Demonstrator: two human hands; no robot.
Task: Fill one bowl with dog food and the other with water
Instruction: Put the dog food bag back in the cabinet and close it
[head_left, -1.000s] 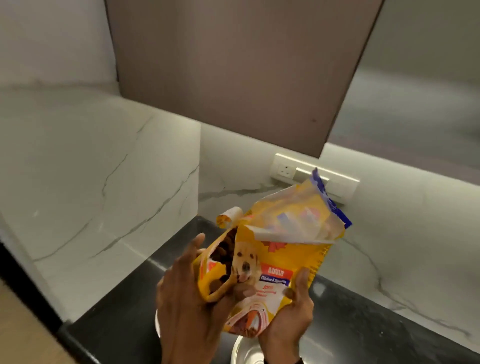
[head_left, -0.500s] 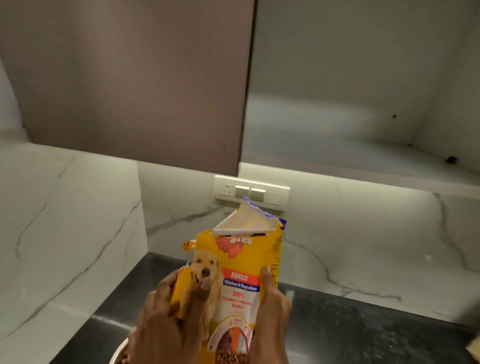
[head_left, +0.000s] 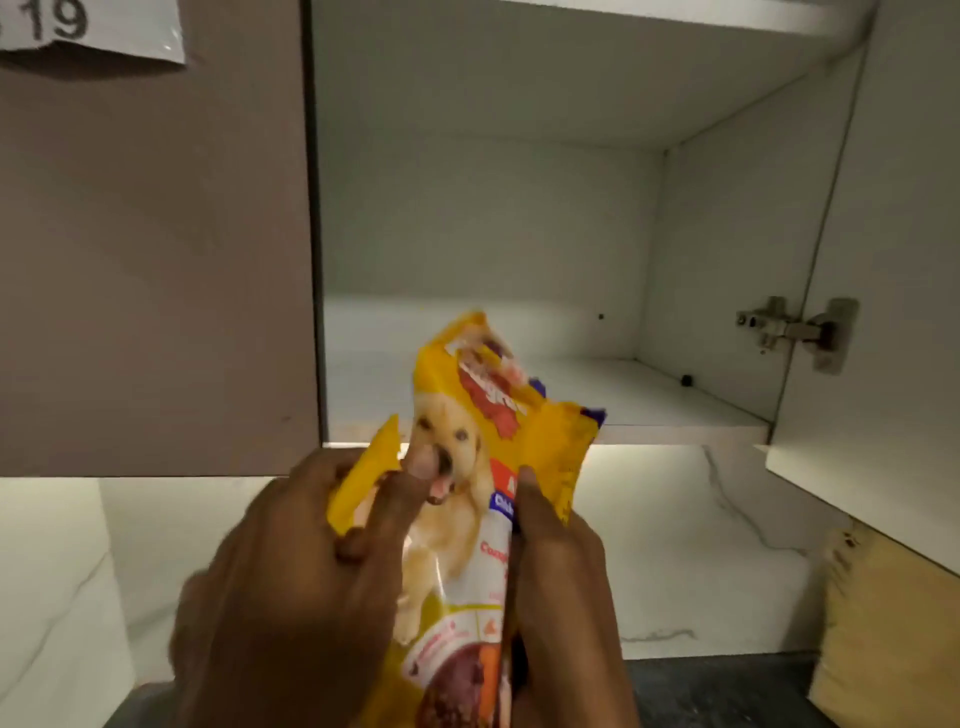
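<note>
A yellow dog food bag (head_left: 483, 431) with a puppy picture stands upright in front of me, its top folded over. My left hand (head_left: 306, 582) grips the bag's left side, thumb pressed on the puppy's face. My right hand (head_left: 561, 582) holds the right side, fingers behind the bag. The bag's top reaches up in front of the open cupboard shelf (head_left: 649, 405). No bowl is in view.
The wall cupboard stands open, with a closed door (head_left: 156, 260) on the left and an open door (head_left: 883, 312) on the right with a metal hinge (head_left: 795, 330). A marble backsplash (head_left: 675, 545) and dark counter (head_left: 727, 691) lie below. A tan object (head_left: 893, 639) sits at right.
The view has tilted up from the counter to the open cupboard. Both hands have raised the bag and folded its open top down. The bowls have dropped out of view.
</note>
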